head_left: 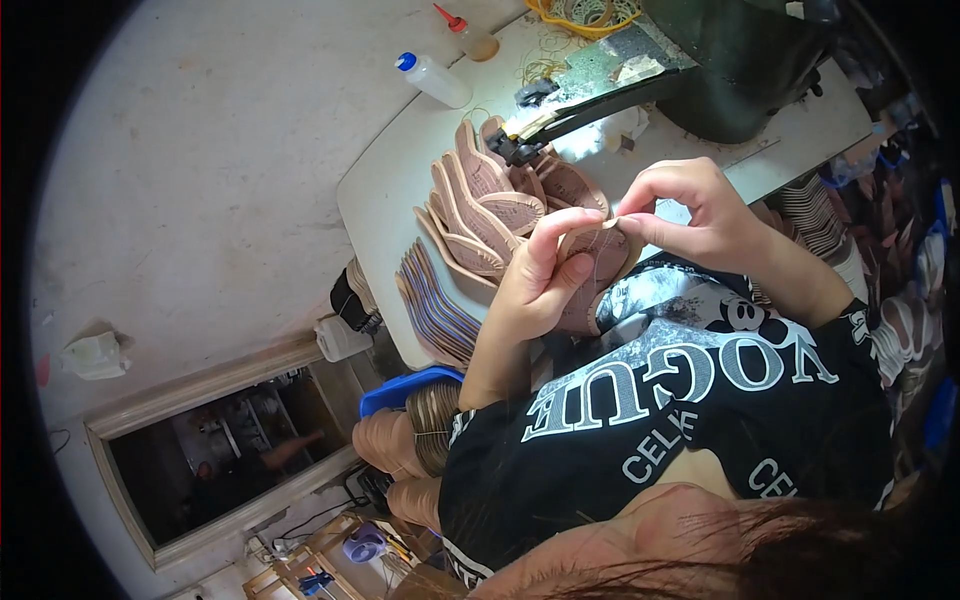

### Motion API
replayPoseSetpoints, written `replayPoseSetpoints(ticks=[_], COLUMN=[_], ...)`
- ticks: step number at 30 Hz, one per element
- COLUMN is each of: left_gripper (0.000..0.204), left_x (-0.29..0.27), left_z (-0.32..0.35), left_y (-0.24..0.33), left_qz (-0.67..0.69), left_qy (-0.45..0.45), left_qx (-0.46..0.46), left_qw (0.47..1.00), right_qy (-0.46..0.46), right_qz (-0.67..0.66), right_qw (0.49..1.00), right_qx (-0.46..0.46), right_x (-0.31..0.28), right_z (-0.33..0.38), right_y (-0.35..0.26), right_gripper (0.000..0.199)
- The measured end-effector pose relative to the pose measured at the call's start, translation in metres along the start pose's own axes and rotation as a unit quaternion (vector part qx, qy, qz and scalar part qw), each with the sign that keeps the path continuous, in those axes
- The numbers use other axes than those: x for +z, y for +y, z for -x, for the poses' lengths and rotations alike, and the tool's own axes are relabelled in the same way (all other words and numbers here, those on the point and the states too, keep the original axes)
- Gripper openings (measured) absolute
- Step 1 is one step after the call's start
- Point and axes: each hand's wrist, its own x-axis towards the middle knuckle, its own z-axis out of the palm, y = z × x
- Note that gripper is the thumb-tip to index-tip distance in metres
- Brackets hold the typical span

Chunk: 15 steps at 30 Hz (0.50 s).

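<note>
- White worktable [385, 190]: a fanned pile of tan insoles [480, 215] lies on it, heels outward, beside the sewing machine [740, 70].
- Held insole [600, 270]: above the table's near edge; long axis runs up toward the machine, slightly tilted.
- Left hand [540, 280]: fingers curled, gripping the insole.
- Right hand [690, 210]: thumb and forefinger pinching its upper edge.
- Squeeze bottle [432, 80]: lies on its side; contents cannot be told.

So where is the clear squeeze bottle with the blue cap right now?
In the head view, the squeeze bottle lies on its side near the white table's far left edge, beside a red-tipped bottle, beyond the fanned pink insoles.
</note>
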Motion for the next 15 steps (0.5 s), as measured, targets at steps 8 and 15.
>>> replayPoseSetpoints(ticks=[8, 15], left_gripper=[0.04, 0.037], left_x=[0.003, 0.001], left_z=[0.0, -0.01], left_y=[0.002, -0.001], left_qz=[0.046, -0.118], left_qy=[0.009, -0.028], left_qx=[-0.015, -0.099], left_qw=[0.999, 0.988], right_qy=[0.034, -0.105], right_qz=[-0.075, 0.251], right_qw=[0.995, 0.951], right_qx=[0.052, -0.149], right_x=[0.009, -0.022], right_z=[0.01, -0.015], right_y=[0.007, 0.001], right_gripper=[0.012, 0.012])
